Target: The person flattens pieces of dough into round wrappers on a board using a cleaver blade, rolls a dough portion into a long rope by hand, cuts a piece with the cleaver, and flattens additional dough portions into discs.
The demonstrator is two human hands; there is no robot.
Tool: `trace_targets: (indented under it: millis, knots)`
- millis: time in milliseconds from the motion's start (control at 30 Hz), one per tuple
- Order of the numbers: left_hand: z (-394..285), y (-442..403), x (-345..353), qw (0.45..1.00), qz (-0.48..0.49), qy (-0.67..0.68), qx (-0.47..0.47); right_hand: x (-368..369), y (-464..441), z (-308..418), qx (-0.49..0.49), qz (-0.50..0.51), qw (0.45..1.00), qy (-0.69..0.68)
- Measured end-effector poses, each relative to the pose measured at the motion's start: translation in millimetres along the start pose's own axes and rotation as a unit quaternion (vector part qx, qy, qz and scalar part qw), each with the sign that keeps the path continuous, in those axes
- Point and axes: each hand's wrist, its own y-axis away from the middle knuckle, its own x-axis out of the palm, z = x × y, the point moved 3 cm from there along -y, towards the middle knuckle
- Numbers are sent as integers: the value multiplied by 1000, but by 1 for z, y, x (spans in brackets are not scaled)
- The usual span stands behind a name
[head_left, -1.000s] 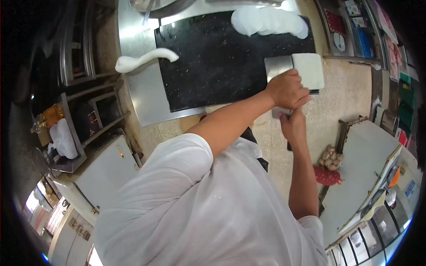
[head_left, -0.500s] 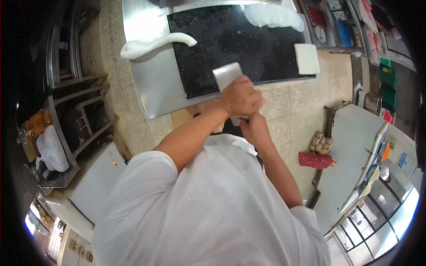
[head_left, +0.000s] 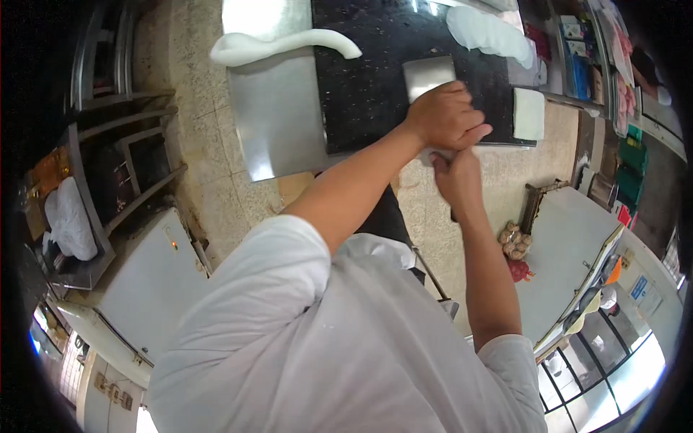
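A broad, flat metal blade, which looks like a cleaver (head_left: 427, 76), lies over the near right part of the black board (head_left: 368, 108). My left hand (head_left: 447, 115) is on top of the blade, its fingers curled against it. Just below, my right hand (head_left: 460, 179) is closed round the handle end, and a dark tip shows under it. Whatever is beneath the blade is hidden. A long roll of white dough (head_left: 285, 45) lies across the board's left edge. Thin, overlapping white rounds (head_left: 487, 36) rest at the far right.
A folded white cloth (head_left: 529, 114) sits at the board's right corner. The board is on a steel table (head_left: 278, 123). A shelf with boxes (head_left: 577, 61) stands at right. Bagged goods (head_left: 515, 242) are on the floor near a white cabinet (head_left: 570, 224). A metal rack (head_left: 108, 187) stands left.
Both hands and the cleaver have moved right and forward, further over the board. The head view has shifted, so the table sits higher and more to the right.
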Motion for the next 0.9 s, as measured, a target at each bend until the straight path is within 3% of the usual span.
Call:
trace_targets:
  millis: [100, 200, 300, 400, 467, 500, 600, 633, 733, 800, 900]
  knots:
    - [-15, 28, -35, 999, 4, -26, -19, 24, 28, 18, -4, 47, 998, 42]
    - [-27, 45, -59, 998, 15, -52, -36, 35, 40, 31, -40, 61, 997, 5]
    - [-37, 61, -75, 996, 49, -46, -61, 47, 53, 41, -8, 118, 993, -23]
    - [-40, 67, -100, 995, 64, -9, -75, 54, 66, 54, -43, 96, 992, -72]
    - [-40, 75, -130, 936, -142, 94, -309, 50, 68, 60, -15, 151, 985, -82]
    - [-34, 88, -147, 915, -166, 91, -355, 48, 69, 62, 19, 203, 975, -91]
    - [-22, 133, -207, 812, -252, 120, -513, 48, 68, 66, -18, 170, 969, -177]
    - [-26, 140, -216, 811, -262, 113, -510, 47, 65, 72, -29, 175, 968, -176]
    - [-53, 158, -223, 782, -200, 164, -567, 42, 61, 95, -10, 198, 956, -216]
    - [-81, 154, -208, 769, -73, 293, -563, 36, 59, 113, 22, 208, 941, -267]
    - [-89, 160, -203, 752, -42, 307, -582, 33, 61, 128, 10, 221, 927, -304]
